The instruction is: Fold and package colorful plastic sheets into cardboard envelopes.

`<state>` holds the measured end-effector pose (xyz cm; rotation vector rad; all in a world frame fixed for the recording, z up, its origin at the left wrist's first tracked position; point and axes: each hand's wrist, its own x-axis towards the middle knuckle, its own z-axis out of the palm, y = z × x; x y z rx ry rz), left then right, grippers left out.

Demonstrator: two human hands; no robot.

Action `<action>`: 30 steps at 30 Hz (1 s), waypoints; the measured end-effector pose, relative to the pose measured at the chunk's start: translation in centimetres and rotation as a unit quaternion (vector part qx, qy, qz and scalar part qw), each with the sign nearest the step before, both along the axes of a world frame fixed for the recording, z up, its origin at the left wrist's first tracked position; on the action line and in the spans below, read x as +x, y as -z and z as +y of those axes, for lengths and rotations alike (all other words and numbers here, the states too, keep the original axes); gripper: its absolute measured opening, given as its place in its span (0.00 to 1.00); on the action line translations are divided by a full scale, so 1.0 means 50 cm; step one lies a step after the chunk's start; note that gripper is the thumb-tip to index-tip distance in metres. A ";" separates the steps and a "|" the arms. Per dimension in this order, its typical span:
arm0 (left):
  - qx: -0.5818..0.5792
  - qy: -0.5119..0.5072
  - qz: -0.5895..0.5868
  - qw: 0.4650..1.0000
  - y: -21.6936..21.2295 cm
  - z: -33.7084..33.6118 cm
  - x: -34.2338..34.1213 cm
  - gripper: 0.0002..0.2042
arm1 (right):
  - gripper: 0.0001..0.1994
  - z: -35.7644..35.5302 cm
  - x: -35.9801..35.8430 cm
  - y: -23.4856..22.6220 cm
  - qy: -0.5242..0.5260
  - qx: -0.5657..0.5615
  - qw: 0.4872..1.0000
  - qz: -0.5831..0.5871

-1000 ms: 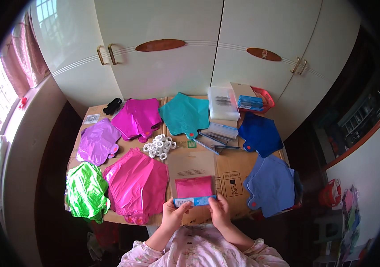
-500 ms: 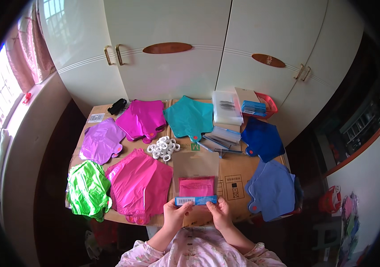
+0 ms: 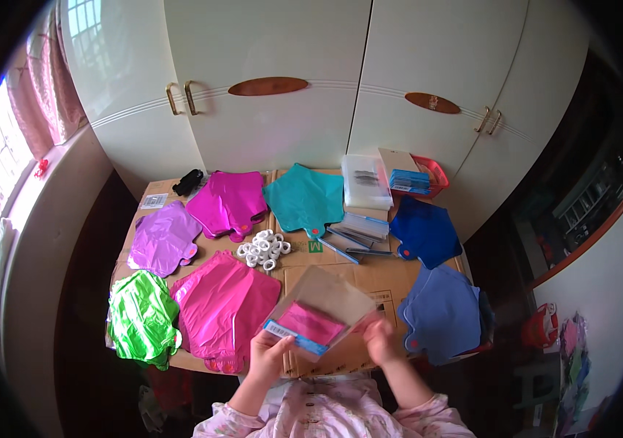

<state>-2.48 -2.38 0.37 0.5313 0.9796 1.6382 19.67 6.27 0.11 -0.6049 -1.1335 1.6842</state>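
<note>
Head view: I see my left hand [image 3: 268, 358] pinching the lower-left edge of a clear packet [image 3: 320, 312] with pink foil inside, my right hand [image 3: 379, 340] gripping its right edge. It hangs tilted over the cardboard-covered table [image 3: 370, 277], beside a pink foil balloon [image 3: 227, 306].

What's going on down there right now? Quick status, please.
Left hand and right hand both grip a clear packet with a pink foil balloon inside, raised over the cardboard-covered table. Pink balloon pile beside it. Nothing in the way.
</note>
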 end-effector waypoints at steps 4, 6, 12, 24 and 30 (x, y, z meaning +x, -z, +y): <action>0.020 0.055 0.108 0.992 -0.008 -0.027 -0.039 0.06 | 0.16 0.071 0.033 -0.176 -0.033 0.079 0.989 -0.118; 0.029 0.074 0.120 0.990 -0.008 -0.028 -0.043 0.06 | 0.13 0.087 0.039 -0.191 -0.069 0.103 0.967 -0.225; 0.031 0.115 0.120 0.986 -0.016 -0.027 -0.062 0.06 | 0.06 0.104 0.029 -0.195 -0.113 0.013 0.965 -0.238; 0.047 0.072 0.053 0.995 -0.008 -0.013 -0.059 0.09 | 0.09 0.097 0.021 -0.199 -0.170 -0.096 0.972 -0.129; 0.054 0.028 0.050 0.997 -0.009 -0.011 -0.041 0.06 | 0.11 0.090 0.002 -0.186 -0.105 0.037 0.961 -0.255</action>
